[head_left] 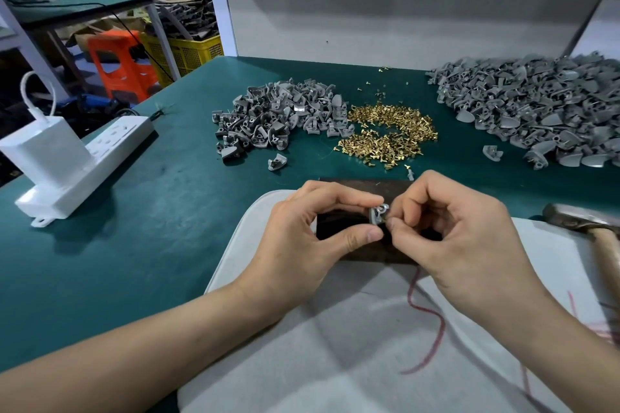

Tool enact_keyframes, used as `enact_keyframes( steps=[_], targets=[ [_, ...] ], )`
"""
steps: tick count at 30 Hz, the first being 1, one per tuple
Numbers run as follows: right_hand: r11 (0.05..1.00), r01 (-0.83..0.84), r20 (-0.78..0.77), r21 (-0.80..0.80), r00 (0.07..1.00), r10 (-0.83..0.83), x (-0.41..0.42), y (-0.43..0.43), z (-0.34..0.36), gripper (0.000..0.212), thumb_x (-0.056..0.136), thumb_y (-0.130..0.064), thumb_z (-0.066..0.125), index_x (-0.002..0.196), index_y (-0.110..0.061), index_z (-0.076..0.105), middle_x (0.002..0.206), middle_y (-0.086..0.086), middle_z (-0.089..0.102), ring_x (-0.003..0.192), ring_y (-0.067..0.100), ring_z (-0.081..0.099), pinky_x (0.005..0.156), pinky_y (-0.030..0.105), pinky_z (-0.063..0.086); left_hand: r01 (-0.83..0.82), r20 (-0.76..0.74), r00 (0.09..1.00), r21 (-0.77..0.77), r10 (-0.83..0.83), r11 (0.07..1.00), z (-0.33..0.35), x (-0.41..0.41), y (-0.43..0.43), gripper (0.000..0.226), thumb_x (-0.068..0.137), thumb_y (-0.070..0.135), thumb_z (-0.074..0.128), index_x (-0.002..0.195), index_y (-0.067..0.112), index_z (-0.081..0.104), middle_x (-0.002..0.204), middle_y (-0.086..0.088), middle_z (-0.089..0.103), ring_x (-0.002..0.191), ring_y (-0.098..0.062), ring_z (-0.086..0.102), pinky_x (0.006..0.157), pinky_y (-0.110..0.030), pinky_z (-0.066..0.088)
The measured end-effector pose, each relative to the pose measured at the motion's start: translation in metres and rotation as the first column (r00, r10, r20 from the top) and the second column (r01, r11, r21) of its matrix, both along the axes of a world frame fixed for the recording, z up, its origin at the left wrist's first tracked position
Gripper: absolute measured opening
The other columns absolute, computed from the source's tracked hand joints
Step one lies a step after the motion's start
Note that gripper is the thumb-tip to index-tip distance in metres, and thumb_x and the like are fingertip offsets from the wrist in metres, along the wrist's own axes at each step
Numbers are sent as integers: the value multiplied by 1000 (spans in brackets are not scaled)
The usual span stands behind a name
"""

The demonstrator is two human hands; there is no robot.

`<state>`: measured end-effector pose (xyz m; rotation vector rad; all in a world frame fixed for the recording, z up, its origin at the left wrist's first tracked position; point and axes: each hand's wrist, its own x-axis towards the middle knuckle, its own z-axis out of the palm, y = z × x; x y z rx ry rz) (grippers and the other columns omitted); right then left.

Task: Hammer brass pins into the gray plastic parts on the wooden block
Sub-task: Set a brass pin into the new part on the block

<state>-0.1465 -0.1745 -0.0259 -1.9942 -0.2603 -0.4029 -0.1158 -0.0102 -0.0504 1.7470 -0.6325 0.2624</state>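
Step in hand: pin seating, ahead of any hammering. The left hand (318, 228) is gripping one gray plastic part (377, 213) between curled thumb and forefinger, holding it just above the wooden block (365, 187); the right hand (459, 235) is pinching thumb and forefinger together against the part's 3 o'clock edge, the other fingers curled. The item between those tips is too small to confirm; it is judged to be a brass pin (388, 220) being started in the part's round boss.

Next move, as a judgement: the part is needing to be set flat on the block with the pin upright; the right hand is then needing to release and take the hammer (577, 218), which is lying at 3 o'clock from the block.

Materials, taking the block as centre:
- block: dark, hard, rectangular, resting on a pale gray padded mat (335, 329);
- brass pins (389, 131): small, shiny, headed, heaped at 12 o'clock;
- gray parts: matte, moulded, wedge-shaped with curved shells; one heap (275, 114) at 11 o'clock, a larger heap (536, 111) at 1 o'clock;
- hammer: worn steel head, pale wooden handle;
- table (167, 211): smooth green covering.
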Motion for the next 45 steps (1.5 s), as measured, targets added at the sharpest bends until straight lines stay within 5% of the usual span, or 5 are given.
enact_keyframes(
  steps=[20, 38, 45],
  targets=[
    [998, 23, 45, -63, 999, -20, 0, 2, -1, 18, 65, -16, 62, 65, -27, 49, 64, 4, 59, 59, 20, 53, 57, 41, 48, 3, -34, 999, 31, -2, 1000, 4, -2, 1, 24, 71, 34, 75, 95, 32, 70, 94, 10, 73, 93, -11, 66, 88, -28, 50],
    [999, 18, 30, -35, 999, -17, 2, 4, 2, 20, 62, -15, 64, 60, -25, 47, 63, 6, 58, 62, 29, 53, 59, 48, 48, 4, -55, 998, 10, -3, 1000, 2, 0, -1, 23, 72, 27, 76, 93, 34, 69, 92, 12, 73, 92, -11, 67, 90, -39, 51],
    [998, 22, 30, -66, 999, -20, 1, 3, 1, 26, 64, -8, 68, 62, -22, 46, 61, 2, 57, 58, 21, 49, 55, 36, 45, -1, -59, 998, -3, 1, 1000, 1, 0, -2, 22, 73, 26, 76, 92, 35, 69, 92, 11, 73, 92, -13, 67, 90, -43, 50]
  ],
)
